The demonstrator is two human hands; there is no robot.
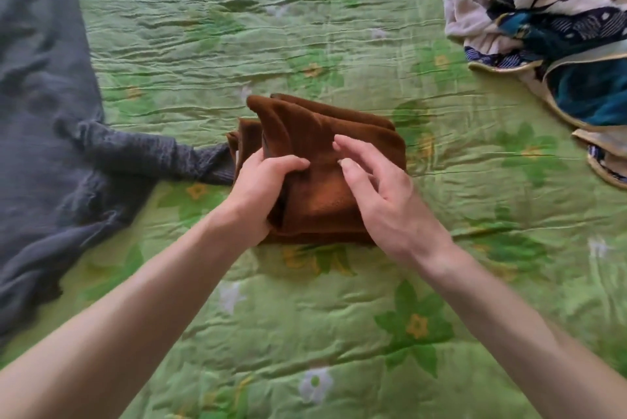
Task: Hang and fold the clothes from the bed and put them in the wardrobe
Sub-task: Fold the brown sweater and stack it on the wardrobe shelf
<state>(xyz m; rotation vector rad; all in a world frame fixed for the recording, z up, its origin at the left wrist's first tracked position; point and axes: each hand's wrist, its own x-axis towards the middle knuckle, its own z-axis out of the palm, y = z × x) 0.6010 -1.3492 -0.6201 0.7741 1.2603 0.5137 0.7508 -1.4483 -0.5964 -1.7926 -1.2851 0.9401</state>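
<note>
Nearby: grey garment [44, 106] touches brown cloth [325, 147]; left hand [258, 194] grips it, right hand [383, 194] spread.

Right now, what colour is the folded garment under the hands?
Brown, plain; the folded garment shows clearly in the head view.

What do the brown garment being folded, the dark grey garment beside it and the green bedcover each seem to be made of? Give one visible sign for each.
Brown garment: looks like soft fleece or velour, going by its matte, fuzzy nap.
Dark grey garment: probably a knit, since fine ribbing shows on its sleeve; the blur leaves it open.
Green bedcover: seems a smooth, quilted synthetic or satin, with a slight sheen, puckered stitching and printed flowers.
</note>
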